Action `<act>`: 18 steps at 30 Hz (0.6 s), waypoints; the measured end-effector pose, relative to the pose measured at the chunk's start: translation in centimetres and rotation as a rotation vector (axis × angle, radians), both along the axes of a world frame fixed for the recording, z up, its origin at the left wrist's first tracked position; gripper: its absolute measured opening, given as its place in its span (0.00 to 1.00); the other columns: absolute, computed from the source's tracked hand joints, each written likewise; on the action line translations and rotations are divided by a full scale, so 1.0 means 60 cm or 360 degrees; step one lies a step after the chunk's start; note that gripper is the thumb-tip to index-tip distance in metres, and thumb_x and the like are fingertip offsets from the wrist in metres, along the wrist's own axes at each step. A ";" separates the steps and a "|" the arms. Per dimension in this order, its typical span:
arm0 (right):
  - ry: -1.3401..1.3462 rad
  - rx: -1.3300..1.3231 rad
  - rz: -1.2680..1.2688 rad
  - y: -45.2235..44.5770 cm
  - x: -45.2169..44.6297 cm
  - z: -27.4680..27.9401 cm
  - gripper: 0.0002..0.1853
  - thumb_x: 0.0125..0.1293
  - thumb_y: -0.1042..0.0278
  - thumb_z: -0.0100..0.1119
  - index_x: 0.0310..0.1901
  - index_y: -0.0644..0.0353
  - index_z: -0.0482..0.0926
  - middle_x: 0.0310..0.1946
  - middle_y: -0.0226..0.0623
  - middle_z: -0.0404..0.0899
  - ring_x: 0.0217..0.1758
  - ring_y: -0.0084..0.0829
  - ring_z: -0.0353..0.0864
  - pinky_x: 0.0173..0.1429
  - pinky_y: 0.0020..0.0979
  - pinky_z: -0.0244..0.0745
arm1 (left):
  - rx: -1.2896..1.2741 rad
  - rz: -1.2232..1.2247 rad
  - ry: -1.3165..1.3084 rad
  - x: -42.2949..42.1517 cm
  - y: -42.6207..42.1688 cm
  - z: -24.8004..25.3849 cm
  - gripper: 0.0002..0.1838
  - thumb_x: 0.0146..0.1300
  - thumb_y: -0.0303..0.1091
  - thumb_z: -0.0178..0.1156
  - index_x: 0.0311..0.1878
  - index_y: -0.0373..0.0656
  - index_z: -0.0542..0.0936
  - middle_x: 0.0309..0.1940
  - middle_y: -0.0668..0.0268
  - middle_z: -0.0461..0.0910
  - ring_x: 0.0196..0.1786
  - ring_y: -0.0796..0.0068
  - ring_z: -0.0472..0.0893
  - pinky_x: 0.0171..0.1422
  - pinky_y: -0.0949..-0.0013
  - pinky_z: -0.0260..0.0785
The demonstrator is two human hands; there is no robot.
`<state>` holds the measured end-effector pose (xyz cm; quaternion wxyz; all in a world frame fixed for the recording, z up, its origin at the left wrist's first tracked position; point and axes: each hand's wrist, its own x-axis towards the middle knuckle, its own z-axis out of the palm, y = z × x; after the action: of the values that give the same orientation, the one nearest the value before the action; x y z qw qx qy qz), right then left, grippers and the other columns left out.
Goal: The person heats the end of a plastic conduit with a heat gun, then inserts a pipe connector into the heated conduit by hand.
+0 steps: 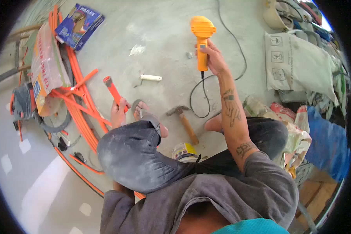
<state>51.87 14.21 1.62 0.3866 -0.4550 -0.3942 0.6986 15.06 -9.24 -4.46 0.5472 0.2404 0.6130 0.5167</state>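
My right hand is wrapped round the handle of a yellow heat gun, which points away from me above the floor; its black cord hangs from the handle's base. My left hand grips the lower end of a short orange pipe, whose wider open end tilts up and to the left. The pipe and the heat gun are well apart. A hammer with a wooden handle lies on the floor between my feet. Beyond my left foot lies a small white roller.
Long orange pipes and a printed sack lie at the left, near a blue box. At the right are a white bag, crumpled wrappings and a blue sheet. A paint bucket stands close to my legs.
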 end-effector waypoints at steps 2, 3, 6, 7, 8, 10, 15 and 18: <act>-0.0230 0.0091 -0.0010 0.001 -0.013 -0.055 0.27 0.68 0.72 0.55 0.68 0.62 0.67 0.52 0.40 0.77 0.46 0.32 0.78 0.51 0.40 0.77 | -0.0120 -0.0045 0.0180 -0.011 -0.010 -0.016 0.13 0.77 0.42 0.56 0.47 0.41 0.75 0.30 0.71 0.74 0.34 0.82 0.72 0.42 0.73 0.65; -0.0905 0.0478 0.0000 0.001 -0.007 -0.099 0.32 0.67 0.73 0.55 0.72 0.64 0.61 0.53 0.46 0.76 0.52 0.39 0.78 0.54 0.44 0.75 | -0.0032 -0.0086 0.0191 -0.013 -0.012 -0.026 0.12 0.76 0.39 0.56 0.50 0.40 0.76 0.29 0.73 0.74 0.33 0.83 0.72 0.40 0.74 0.65; -0.1938 0.1199 0.0190 0.022 0.062 -0.299 0.39 0.64 0.76 0.54 0.77 0.64 0.52 0.56 0.59 0.75 0.58 0.56 0.76 0.58 0.54 0.73 | 0.0021 -0.0096 0.0151 0.001 -0.007 -0.021 0.13 0.77 0.38 0.55 0.57 0.41 0.75 0.28 0.73 0.73 0.33 0.85 0.71 0.39 0.77 0.65; -0.2058 0.1236 0.0174 0.014 0.072 -0.328 0.39 0.63 0.76 0.55 0.76 0.65 0.53 0.54 0.60 0.75 0.57 0.57 0.76 0.57 0.55 0.72 | 0.0009 -0.0092 0.0063 0.005 -0.004 -0.017 0.13 0.77 0.38 0.55 0.57 0.42 0.75 0.29 0.73 0.73 0.33 0.85 0.71 0.39 0.77 0.65; -0.2182 0.1275 0.0149 0.000 0.070 -0.341 0.39 0.62 0.76 0.55 0.75 0.65 0.54 0.53 0.60 0.75 0.55 0.59 0.76 0.57 0.56 0.72 | 0.0005 -0.0091 -0.0028 0.009 0.003 -0.006 0.13 0.78 0.39 0.54 0.57 0.43 0.75 0.29 0.73 0.72 0.32 0.85 0.72 0.39 0.77 0.65; -0.2137 0.1089 0.0207 -0.023 0.052 -0.325 0.39 0.61 0.76 0.56 0.74 0.65 0.55 0.50 0.60 0.75 0.53 0.60 0.76 0.56 0.56 0.72 | 0.0010 -0.0073 0.0000 0.018 0.015 0.021 0.15 0.79 0.42 0.52 0.58 0.42 0.74 0.31 0.72 0.73 0.34 0.84 0.73 0.40 0.76 0.66; -0.2197 0.0986 0.0120 -0.044 0.032 -0.322 0.35 0.57 0.76 0.59 0.69 0.66 0.63 0.45 0.58 0.75 0.50 0.60 0.75 0.53 0.55 0.70 | 0.0015 -0.0146 0.0202 0.000 0.032 0.017 0.18 0.80 0.47 0.50 0.56 0.41 0.76 0.31 0.72 0.73 0.32 0.82 0.73 0.38 0.75 0.66; -0.2375 0.0829 -0.0033 -0.077 -0.087 -0.249 0.27 0.56 0.70 0.64 0.60 0.65 0.74 0.46 0.54 0.77 0.51 0.56 0.76 0.54 0.53 0.71 | -0.0179 -0.0200 0.0329 -0.010 0.045 0.044 0.18 0.79 0.46 0.51 0.54 0.40 0.76 0.31 0.72 0.73 0.31 0.82 0.73 0.38 0.76 0.66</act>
<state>46.65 9.60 -13.34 0.1207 -0.7020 -0.6960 0.0905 14.46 -6.52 -1.80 0.5252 0.2993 0.6778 0.4186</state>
